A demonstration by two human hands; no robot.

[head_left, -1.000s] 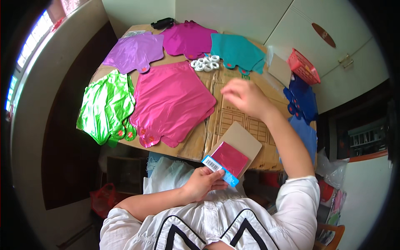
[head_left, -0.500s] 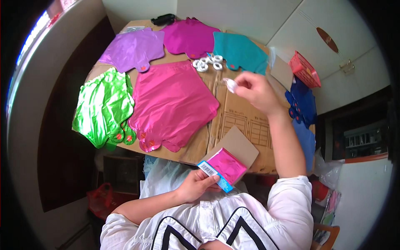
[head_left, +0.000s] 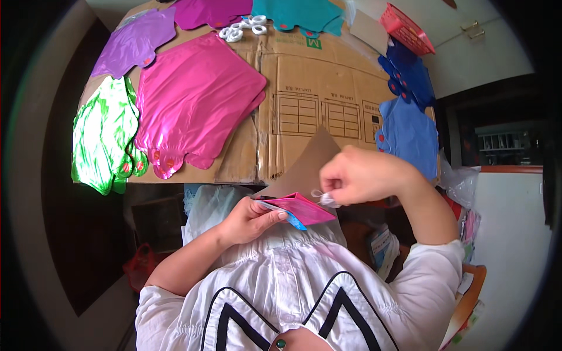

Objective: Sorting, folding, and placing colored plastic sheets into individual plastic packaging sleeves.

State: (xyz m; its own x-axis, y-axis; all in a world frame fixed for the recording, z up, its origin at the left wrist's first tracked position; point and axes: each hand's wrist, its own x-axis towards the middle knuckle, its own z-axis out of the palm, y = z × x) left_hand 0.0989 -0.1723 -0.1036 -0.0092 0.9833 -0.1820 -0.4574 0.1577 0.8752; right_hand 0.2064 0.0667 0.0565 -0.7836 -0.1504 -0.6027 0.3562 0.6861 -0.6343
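Before the near edge of the cardboard-covered table, above the lap: one pink packet, glossy, flat and folded, held by the left hand. Its long axis is laid left to right, dipping slightly rightward; a pointed corner is directed to the right. Along its near side, a narrow blue strip is slanted the same way. Behind it, one brown card, matt, bowed, with a corner pointed away from the body.

Left fingers: closed, the packet's left end being clamped beneath the thumb. Right hand: thumb and forefinger pinched together on a white coil, soft and cord-like, one thin loop left free; whether the packet is touched by it cannot be told.

On the cardboard: pink foil shape, lobed, creased; crinkled green foil shape; white rings, clustered.
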